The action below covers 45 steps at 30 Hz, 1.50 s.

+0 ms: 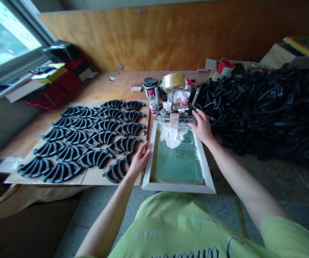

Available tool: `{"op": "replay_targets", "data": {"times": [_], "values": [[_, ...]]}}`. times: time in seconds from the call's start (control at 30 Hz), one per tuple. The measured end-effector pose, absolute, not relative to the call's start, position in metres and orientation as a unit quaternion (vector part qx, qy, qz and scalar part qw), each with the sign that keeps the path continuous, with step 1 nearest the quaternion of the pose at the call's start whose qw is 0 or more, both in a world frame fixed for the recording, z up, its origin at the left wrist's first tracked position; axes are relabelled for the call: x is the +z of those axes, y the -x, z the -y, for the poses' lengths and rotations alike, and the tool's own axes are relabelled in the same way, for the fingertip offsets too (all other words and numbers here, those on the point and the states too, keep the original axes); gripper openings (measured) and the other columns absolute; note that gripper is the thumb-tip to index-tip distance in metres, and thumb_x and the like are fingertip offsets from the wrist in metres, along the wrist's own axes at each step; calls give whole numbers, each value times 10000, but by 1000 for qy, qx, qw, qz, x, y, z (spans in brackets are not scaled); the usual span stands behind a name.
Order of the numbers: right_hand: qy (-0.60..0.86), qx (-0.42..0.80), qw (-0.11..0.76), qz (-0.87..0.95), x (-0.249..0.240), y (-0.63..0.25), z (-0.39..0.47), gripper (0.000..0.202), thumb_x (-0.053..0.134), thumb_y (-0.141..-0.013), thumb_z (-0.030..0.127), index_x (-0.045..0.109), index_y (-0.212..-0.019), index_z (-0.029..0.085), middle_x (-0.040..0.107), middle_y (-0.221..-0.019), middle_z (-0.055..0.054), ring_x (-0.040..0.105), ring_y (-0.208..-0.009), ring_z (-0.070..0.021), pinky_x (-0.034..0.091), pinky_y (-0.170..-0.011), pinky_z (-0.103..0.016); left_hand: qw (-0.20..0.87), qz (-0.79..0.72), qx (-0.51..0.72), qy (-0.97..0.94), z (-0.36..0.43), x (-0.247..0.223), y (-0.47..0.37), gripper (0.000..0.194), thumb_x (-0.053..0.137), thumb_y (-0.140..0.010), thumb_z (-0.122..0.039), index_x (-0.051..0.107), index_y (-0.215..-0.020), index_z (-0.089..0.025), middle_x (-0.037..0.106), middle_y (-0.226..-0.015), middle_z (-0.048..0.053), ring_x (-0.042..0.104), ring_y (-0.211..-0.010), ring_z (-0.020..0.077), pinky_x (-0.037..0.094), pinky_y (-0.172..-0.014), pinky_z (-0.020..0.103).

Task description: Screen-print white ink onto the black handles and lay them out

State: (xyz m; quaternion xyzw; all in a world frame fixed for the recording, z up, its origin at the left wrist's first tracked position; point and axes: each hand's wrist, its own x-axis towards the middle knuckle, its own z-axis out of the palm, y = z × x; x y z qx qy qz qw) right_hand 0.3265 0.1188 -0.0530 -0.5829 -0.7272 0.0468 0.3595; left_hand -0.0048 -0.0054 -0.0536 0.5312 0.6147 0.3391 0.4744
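Note:
A screen-printing frame [179, 187] with green mesh [177, 165] lies in front of me, white paste [172, 138] smeared over its far end. My left hand [140, 159] is beside the frame's left edge, fingers stretched forward, nothing visible in it. It is near the closest of the black curved plastic pieces [113, 170], which lie in rows on cardboard. My right hand [202, 125] is at the frame's far right corner by the metal hinge clamp [178, 117], thumb and fingers apart. Whether its fingertips touch the clamp or a dark piece behind them, I cannot tell.
A large heap of black plastic pieces [264, 111] covers the right side. Behind the clamp stand red-capped bottles [152, 102], a dark-lidded tub [150, 84] and a tape roll [173, 81]. Boxes [62, 79] sit by the window; a wooden board [143, 39] closes off the back.

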Motion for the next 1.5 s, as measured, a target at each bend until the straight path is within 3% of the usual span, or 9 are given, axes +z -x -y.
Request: {"op": "replay_targets", "data": {"times": [0.1,0.23,0.37,0.6,0.73,0.9,1.07,1.27,1.5], "values": [[524,19,286,802,-39,-276,-135,610,689,-788,255,478,-1354,165,442,-1402,-146,383,-1300,-338,329,-1100,-528,445,-651,302,-535,8,-88,3,713,541,-854,-477,345,-1481,-200,646,-721,-11,570,-601,137,445,-602,240],[529,34,169,831,-40,-244,-138,332,677,-792,192,600,-1113,153,629,-1092,-135,550,-1053,-286,454,-892,-387,418,-669,291,-541,4,-102,2,621,581,-835,-433,460,-1410,-232,685,-862,33,637,-759,187,477,-697,281],[515,59,99,849,-49,-247,-109,65,609,-835,192,636,-892,173,669,-873,-85,591,-865,-223,435,-753,-303,437,-673,297,-518,3,-101,3,573,611,-815,-418,520,-1352,-241,701,-939,50,653,-858,219,492,-767,311],[348,85,80,930,-40,-266,-64,158,522,-817,63,627,-797,178,640,-807,-60,563,-823,-198,405,-721,-287,432,-669,303,-523,3,-103,2,567,610,-812,-424,530,-1340,-232,687,-909,34,638,-833,203,492,-775,309],[410,83,124,900,-44,-263,-71,76,591,-818,123,623,-813,192,636,-823,-42,561,-831,-196,410,-711,-281,423,-672,301,-528,2,-102,3,556,608,-814,-415,539,-1332,-227,677,-870,23,628,-799,187,482,-746,288],[388,28,154,908,-63,-262,-48,246,455,-858,48,660,-940,158,648,-922,-99,544,-959,-231,438,-844,-332,434,-668,290,-531,2,-97,4,571,604,-810,-420,529,-1341,-226,644,-748,-6,598,-685,165,458,-641,256],[409,92,167,892,-46,-265,-65,162,584,-864,186,671,-999,206,674,-940,-53,596,-903,-208,461,-805,-307,459,-653,298,-524,1,-90,6,594,605,-806,-450,523,-1348,-220,627,-721,-6,560,-616,143,414,-556,228],[558,110,230,790,-15,-267,-145,639,727,-771,255,512,-1371,285,691,-1052,-33,628,-884,-213,472,-816,-322,548,-585,333,-497,-3,-49,10,726,575,-801,-603,475,-1392,-194,609,-706,-8,478,-518,107,329,-474,205],[708,157,354,590,-31,-356,-147,231,561,-862,170,654,-1062,99,682,-788,-72,548,-689,-155,431,-759,-320,535,-499,498,-466,-40,15,-4,558,456,-860,-642,655,-1079,-170,673,-868,43,614,-713,151,473,-593,235]]}}
